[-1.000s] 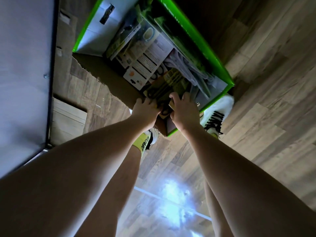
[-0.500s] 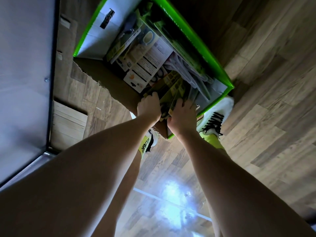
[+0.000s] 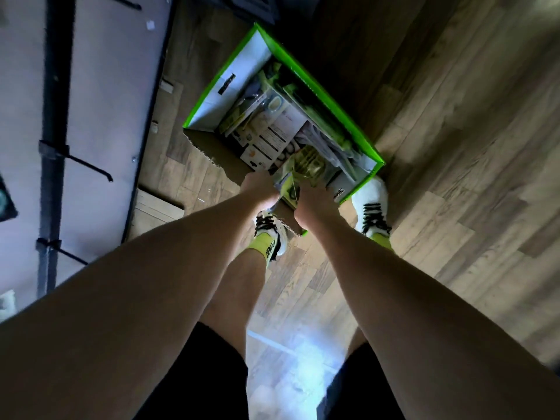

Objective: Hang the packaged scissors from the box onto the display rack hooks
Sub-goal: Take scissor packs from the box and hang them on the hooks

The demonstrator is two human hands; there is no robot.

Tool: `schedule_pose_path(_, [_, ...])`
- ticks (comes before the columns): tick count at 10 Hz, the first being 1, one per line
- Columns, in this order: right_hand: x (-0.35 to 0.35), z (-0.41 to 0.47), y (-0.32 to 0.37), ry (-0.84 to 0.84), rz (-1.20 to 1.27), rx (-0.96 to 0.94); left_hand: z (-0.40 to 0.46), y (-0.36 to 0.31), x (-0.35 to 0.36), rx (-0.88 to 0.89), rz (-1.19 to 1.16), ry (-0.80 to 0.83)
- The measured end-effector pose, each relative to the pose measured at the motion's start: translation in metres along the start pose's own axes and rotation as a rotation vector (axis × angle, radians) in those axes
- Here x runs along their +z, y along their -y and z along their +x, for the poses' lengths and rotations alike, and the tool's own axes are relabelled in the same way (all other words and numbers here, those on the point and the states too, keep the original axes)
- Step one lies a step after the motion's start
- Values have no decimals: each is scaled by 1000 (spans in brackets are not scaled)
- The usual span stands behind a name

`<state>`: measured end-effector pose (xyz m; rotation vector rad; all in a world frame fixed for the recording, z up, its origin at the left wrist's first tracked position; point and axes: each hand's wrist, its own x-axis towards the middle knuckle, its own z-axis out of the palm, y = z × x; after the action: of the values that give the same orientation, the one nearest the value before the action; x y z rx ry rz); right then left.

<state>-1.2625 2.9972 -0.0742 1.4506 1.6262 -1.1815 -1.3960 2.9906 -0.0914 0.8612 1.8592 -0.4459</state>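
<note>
both hands reach into the green-edged box on the wooden floor. left hand and right hand grip a yellow-green scissors package at the box's near end, fingers curled round its edges. more packages lie inside. rack hooks project from the panel at left.

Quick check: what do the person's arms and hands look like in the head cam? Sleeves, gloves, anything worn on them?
Both arms are bare from the frame edge down to the wrists, with no sleeves in view. The left hand and the right hand are bare too: no gloves, watch, bands or rings that can be made out, though the dim, soft image could hide small items.
</note>
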Motion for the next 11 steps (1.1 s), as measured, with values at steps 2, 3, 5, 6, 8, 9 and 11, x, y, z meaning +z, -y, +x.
schedule_pose_path(2, [-76, -71, 7, -109, -96, -129, -86, -17, -62, 74, 153, -69])
schedule_pose_path(3, [-116, -122, 11, -149, -92, -187, -141, -33, -93, 99, 174, -131])
schedule_pose_path(5, [-193, -242, 38, -264, -152, -409, -257, -61, -153, 88, -13, -250])
schedule_pose_path(6, [-235, -306, 60, -273, -222, -512, -326, -64, -188, 74, 18, -290])
schedule_pose_path(8, [-281, -406, 104, -236, -189, -715, -447, -56, -247, -19, -136, -499])
schedule_pose_path(9, [-291, -444, 126, -217, -191, -796, -516, -50, -266, -80, -347, -557])
schedule_pose_path(11, [-285, -510, 169, -128, -330, -866, -607, -18, -263, -196, -361, -597])
